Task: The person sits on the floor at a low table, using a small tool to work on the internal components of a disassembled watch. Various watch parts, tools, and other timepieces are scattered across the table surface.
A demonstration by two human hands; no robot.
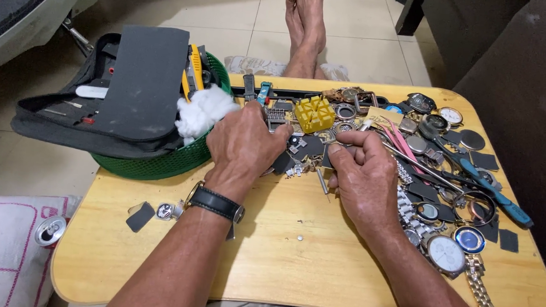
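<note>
Wooden table (279, 266), left hand (243, 147) palm-down on watch parts (298, 150), right hand (366, 177) fisted, contents unclear.

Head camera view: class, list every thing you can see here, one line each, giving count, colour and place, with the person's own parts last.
Table: one, light wood, centre.
Basket: one, green, table's far left corner.
Tool case: one, dark grey, open over the basket.
Cotton wad: one, white, at the basket rim.
Holder block: one, yellow, far middle of table.
Watches and parts: many, silver, gold, black, blue, heaped right.
Screwdriver: one, blue handle, right edge.
Can: one, silver top, left of the table.
Feet: two, bare, on floor beyond.
Left hand: wears black wristwatch, on small parts.
Right hand: closed over small parts.
</note>
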